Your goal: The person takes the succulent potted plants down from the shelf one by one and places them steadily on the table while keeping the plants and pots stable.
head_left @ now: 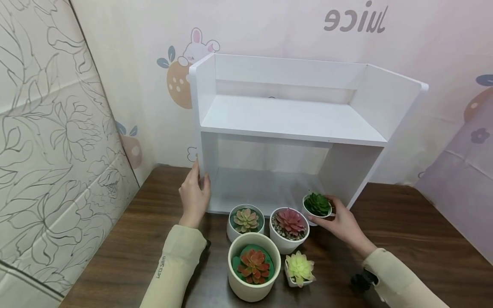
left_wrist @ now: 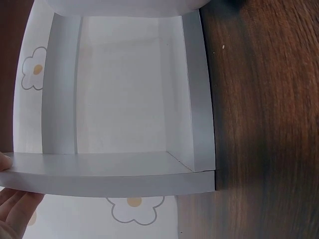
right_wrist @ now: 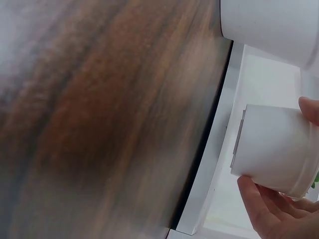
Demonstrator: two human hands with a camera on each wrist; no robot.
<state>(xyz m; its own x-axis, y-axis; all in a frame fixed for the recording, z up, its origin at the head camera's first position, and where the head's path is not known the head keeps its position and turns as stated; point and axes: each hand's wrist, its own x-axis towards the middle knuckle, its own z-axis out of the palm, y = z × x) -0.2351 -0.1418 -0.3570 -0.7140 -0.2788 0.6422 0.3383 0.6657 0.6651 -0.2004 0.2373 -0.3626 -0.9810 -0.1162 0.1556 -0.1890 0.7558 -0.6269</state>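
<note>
A: Left hand?
B: Raised upright, fingers straight, thumb apart, flat against a vertical edge. Left forearm runs up from the lower frame, beige sleeve to the wrist.
A: Right hand?
B: Reaches in from the lower right, palm turned inward, fingers and thumb curled in a grip. Beige sleeve too, dark strap at the wrist.
A: Apart?
B: Well apart, both arms extended forward.
</note>
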